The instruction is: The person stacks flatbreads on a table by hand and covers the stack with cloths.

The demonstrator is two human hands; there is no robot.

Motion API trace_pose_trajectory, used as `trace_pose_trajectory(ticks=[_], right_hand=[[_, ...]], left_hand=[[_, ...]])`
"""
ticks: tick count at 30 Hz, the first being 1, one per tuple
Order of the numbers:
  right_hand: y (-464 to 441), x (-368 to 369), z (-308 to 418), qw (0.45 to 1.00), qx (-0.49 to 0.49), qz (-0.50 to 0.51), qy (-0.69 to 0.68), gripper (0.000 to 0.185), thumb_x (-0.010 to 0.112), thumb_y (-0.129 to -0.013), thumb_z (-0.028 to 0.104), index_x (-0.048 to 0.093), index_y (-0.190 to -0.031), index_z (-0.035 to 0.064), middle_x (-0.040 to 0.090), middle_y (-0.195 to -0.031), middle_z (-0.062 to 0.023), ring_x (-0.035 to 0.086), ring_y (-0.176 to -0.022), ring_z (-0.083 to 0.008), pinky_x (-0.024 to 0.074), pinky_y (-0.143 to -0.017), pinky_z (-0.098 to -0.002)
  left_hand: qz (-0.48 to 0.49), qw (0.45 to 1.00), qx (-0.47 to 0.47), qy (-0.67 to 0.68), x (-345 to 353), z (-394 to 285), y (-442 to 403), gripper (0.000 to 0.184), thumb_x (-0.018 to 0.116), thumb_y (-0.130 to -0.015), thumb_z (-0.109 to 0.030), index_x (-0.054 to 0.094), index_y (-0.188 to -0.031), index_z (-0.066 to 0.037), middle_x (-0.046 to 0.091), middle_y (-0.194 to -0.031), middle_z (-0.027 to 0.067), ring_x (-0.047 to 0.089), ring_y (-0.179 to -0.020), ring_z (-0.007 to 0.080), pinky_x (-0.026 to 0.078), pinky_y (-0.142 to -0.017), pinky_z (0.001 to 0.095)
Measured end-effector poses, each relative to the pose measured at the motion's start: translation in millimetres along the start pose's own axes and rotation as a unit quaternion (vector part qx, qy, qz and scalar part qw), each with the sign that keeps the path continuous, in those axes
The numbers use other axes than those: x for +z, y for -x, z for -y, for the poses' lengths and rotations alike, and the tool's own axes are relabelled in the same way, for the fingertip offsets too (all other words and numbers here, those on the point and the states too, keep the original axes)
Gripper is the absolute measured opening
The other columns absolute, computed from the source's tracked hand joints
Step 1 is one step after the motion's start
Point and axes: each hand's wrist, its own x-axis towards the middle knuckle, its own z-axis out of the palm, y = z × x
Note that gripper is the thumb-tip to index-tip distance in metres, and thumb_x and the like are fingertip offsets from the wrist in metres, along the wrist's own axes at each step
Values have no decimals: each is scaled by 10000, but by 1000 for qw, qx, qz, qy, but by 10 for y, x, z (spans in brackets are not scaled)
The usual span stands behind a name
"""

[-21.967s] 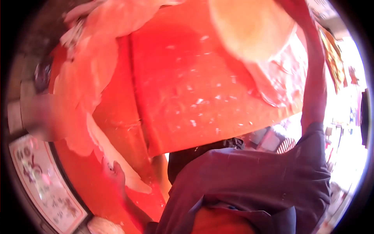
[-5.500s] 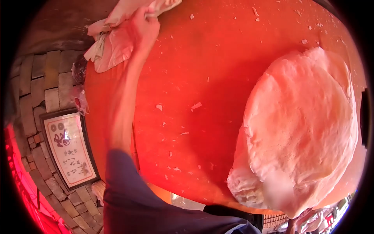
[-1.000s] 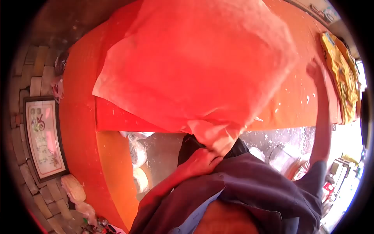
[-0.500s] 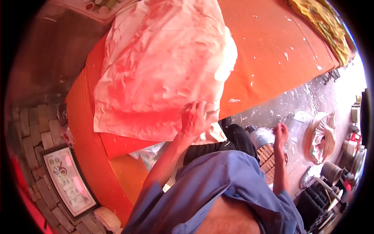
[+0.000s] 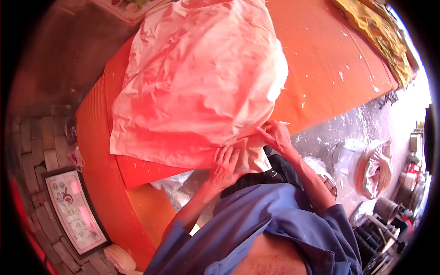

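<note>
A large pale pinkish-white cloth (image 5: 197, 87) lies wrinkled over the orange padded surface (image 5: 321, 55), its near corner hanging down over my lap. My left hand (image 5: 223, 167) rests on the cloth's near edge, fingers spread over the fabric. Just to its right, my right hand (image 5: 277, 137) has its thumb and fingers closed on a gathered fold at the cloth's right edge. Part of the right fingertips is hidden in the folds.
White flakes dot the orange surface. A crumpled yellow cloth (image 5: 380, 36) lies at its far right. On the floor stand an open sack (image 5: 373, 169), a metal pot (image 5: 386, 208) and a framed picture (image 5: 75, 213) on bricks at the left.
My right hand has come in from the right side to the cloth's edge and taken hold of it. My left hand has moved down toward me and its fingers have spread.
</note>
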Motion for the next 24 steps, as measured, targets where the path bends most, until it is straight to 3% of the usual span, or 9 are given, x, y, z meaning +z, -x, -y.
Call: trace_pose_trajectory(ticks=[3, 5, 8, 9, 10, 15, 16, 21, 24], right_hand=[[-87, 74, 34, 997, -73, 0, -11, 357, 711, -825, 325, 682, -811, -30, 667, -658, -167, 666, -607, -304, 515, -608, -381], [-76, 19, 229, 995, -41, 48, -75, 296, 697, -847, 232, 662, -836, -61, 634, -674, -99, 584, -635, -107, 460, -564, -296], [-182, -231, 788, 987, -148, 56, -33, 244, 691, -845, 147, 574, -750, -45, 461, -604, -20, 447, -622, -77, 391, -542, -306], [-264, -367, 1153, 975, -209, -5, -71, 283, 682, -798, 227, 629, -727, -42, 540, -620, -215, 541, -523, -260, 432, -530, -381], [-352, -548, 1421, 986, -149, 26, -71, 211, 748, -831, 136, 608, -805, -19, 498, -690, 29, 455, -639, -74, 401, -570, -278], [-558, -1652, 2286, 929, -293, -50, -222, 324, 724, -821, 96, 661, -1104, -49, 683, -950, -33, 600, -897, -105, 466, -773, -222], [-513, -1722, 2218, 911, -321, -121, -227, 223, 706, -830, 84, 665, -1013, -35, 670, -890, -31, 607, -787, -113, 492, -655, -248], [-354, -1869, 808, 929, -284, -229, 64, 127, 676, -844, 78, 648, -905, -29, 581, -750, -21, 604, -755, -137, 496, -642, -287], [-240, -1293, -731, 980, -38, -188, 45, 148, 699, -825, 157, 673, -833, 11, 658, -769, -120, 580, -672, -216, 452, -620, -357]], left_hand=[[-4, 998, -53, -40, 232, 181, 306, 719, 796, -713, -295, 521, -1300, 16, 500, -1323, 215, 468, -1253, 386, 419, -1024, 487], [-67, 995, -54, -51, 402, 330, 394, 530, 786, -716, -238, 600, -1150, 3, 557, -1234, 177, 512, -1191, 372, 447, -964, 482], [-162, 983, -67, 58, 159, 462, 245, 221, 691, -774, -80, 618, -972, -13, 631, -967, 142, 622, -931, 355, 508, -789, 441], [-201, 963, -95, 151, 62, 511, 188, 166, 656, -789, -36, 614, -949, -18, 640, -884, 135, 643, -847, 352, 520, -739, 415], [-254, 949, -116, 146, -263, 388, 58, 159, 628, -799, -12, 617, -957, -20, 633, -834, 134, 641, -789, 353, 519, -707, 399], [-336, 918, -41, 206, -1430, -501, -420, 168, 625, -794, 14, 618, -958, -25, 614, -787, 143, 627, -701, 337, 505, -640, 379], [-346, 924, 17, 162, -1412, -632, -447, 180, 635, -783, 21, 617, -956, -24, 612, -795, 151, 624, -691, 330, 503, -624, 382], [-63, 948, 22, 310, -548, -803, -815, 117, 651, -798, 5, 617, -908, -14, 615, -829, 180, 623, -779, 377, 495, -671, 432], [100, 950, 21, 294, 145, -463, -685, 162, 634, -846, -59, 634, -995, 5, 638, -899, 200, 633, -866, 393, 503, -752, 442]])
